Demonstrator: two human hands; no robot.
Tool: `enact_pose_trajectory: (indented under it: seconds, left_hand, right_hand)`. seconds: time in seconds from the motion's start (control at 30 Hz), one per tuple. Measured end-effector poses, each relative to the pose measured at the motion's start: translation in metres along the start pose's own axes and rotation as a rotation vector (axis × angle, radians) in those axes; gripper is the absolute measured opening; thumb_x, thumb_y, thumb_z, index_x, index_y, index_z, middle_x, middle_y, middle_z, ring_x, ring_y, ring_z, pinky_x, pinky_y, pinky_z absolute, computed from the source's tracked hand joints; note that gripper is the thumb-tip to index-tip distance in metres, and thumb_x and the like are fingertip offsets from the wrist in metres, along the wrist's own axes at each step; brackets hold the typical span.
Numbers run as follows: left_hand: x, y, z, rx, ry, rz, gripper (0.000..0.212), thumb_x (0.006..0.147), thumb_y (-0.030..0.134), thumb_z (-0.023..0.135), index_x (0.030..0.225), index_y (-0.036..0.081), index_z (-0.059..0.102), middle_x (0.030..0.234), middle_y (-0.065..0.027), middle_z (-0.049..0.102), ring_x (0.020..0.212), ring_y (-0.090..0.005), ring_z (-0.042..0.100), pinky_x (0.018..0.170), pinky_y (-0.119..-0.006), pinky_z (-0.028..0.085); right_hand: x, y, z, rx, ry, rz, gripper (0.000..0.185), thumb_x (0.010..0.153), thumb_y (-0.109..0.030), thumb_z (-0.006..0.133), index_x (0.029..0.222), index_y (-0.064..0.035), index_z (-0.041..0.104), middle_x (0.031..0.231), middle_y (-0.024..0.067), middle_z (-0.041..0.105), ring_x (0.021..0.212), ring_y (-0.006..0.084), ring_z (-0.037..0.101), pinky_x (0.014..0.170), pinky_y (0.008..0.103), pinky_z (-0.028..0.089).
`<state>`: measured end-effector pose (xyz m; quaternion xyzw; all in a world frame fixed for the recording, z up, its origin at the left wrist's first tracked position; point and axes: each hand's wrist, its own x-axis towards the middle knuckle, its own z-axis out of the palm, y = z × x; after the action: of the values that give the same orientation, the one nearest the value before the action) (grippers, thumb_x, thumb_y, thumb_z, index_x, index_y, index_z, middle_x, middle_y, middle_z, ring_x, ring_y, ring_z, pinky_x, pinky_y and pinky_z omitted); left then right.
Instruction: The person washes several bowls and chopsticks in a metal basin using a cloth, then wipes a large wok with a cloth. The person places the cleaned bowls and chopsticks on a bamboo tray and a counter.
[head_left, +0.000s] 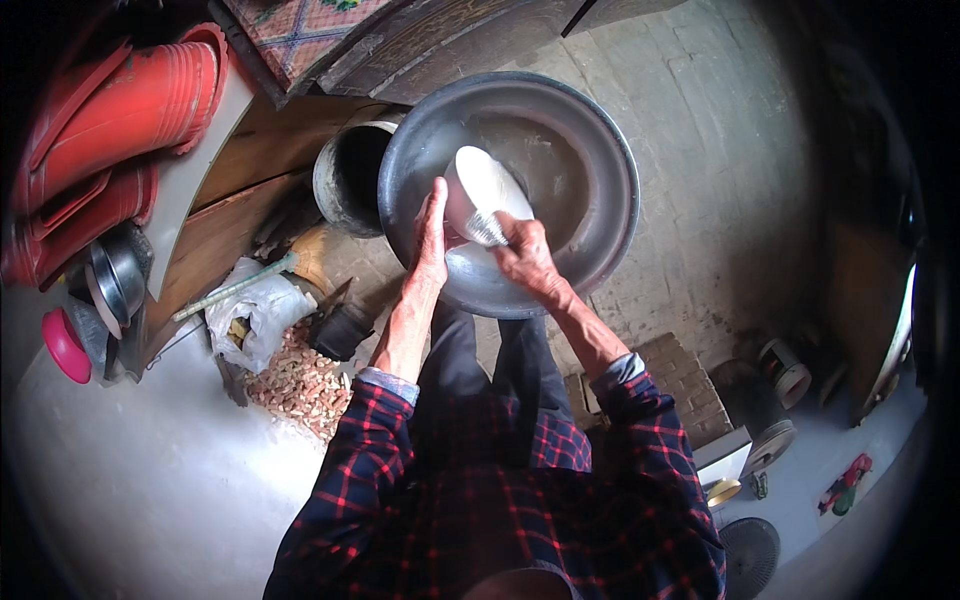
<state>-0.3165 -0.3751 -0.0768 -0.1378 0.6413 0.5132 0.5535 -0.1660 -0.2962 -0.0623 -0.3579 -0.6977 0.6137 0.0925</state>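
A white bowl is held tilted over a large round metal basin, its mouth facing up and away from me. My left hand supports the bowl's left side, thumb raised along it. A silvery scouring pad is gripped by my right hand and meets the outside of the bowl near its lower end. Murky water covers the basin's bottom. The right fingers are partly hidden behind the pad and bowl.
Left of the basin stands a dark-mouthed bucket. A whisk brush, a white plastic bag and a heap of small pieces lie nearer me. Red plastic buckets are at far left. A wooden cabinet borders the far side; bricks lie at right.
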Motion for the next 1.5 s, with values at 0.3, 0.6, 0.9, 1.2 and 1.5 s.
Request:
enact_pose_trajectory:
  seconds: [0.3,0.6,0.9,1.2,1.5]
  left_hand:
    - [-0.023,-0.007,-0.014,-0.694,-0.36,-0.062,0.057,0.089,0.041,0.056,0.127,0.0,0.045,0.126,-0.014,0.052,0.119,-0.0284,0.046,0.102,-0.05,0.035]
    - [-0.05,0.013,-0.014,-0.259,-0.126,0.297,0.035,0.09,0.032,0.059,0.104,0.001,0.062,0.105,-0.0077,0.061,0.099,-0.0184,0.056,0.091,-0.035,0.044]
    - [-0.049,0.02,0.003,0.245,0.122,0.334,0.042,0.092,0.037,0.054,0.099,-0.003,0.062,0.09,-0.0058,0.061,0.086,-0.0144,0.054,0.077,-0.029,0.044]
    - [-0.037,-0.001,0.001,0.326,0.002,0.422,0.03,0.091,0.028,0.053,0.09,0.0,0.062,0.075,-0.0023,0.059,0.073,-0.0128,0.051,0.07,-0.029,0.043]
    - [-0.027,0.018,0.012,-0.388,0.03,0.255,0.044,0.093,0.036,0.053,0.11,-0.005,0.057,0.113,-0.0135,0.059,0.108,-0.0236,0.054,0.095,-0.037,0.042]
  right_hand:
    - [-0.006,0.004,-0.04,1.551,0.175,0.367,0.035,0.083,-0.023,0.068,0.11,-0.0028,0.059,0.103,0.0044,0.063,0.098,0.0185,0.059,0.092,0.0371,0.045]
    - [0.025,0.036,-0.043,0.074,0.41,0.208,0.023,0.092,-0.02,0.054,0.108,-0.0047,0.056,0.088,0.0135,0.059,0.083,0.0223,0.058,0.073,0.0343,0.046]
    - [0.0,-0.049,-0.018,0.478,0.232,0.229,0.04,0.093,-0.036,0.054,0.117,-0.0039,0.056,0.096,0.0038,0.061,0.084,0.0119,0.056,0.076,0.0268,0.047]
    - [0.057,-0.021,-0.01,-0.512,-0.109,-0.225,0.045,0.093,-0.036,0.037,0.132,-0.0161,0.047,0.139,0.0104,0.042,0.126,0.0359,0.04,0.099,0.0471,0.036]
    - [-0.011,0.002,0.021,0.6,0.27,0.182,0.062,0.094,-0.036,0.033,0.145,-0.0045,0.017,0.149,0.0149,0.018,0.137,0.0255,0.019,0.111,0.0361,0.018]
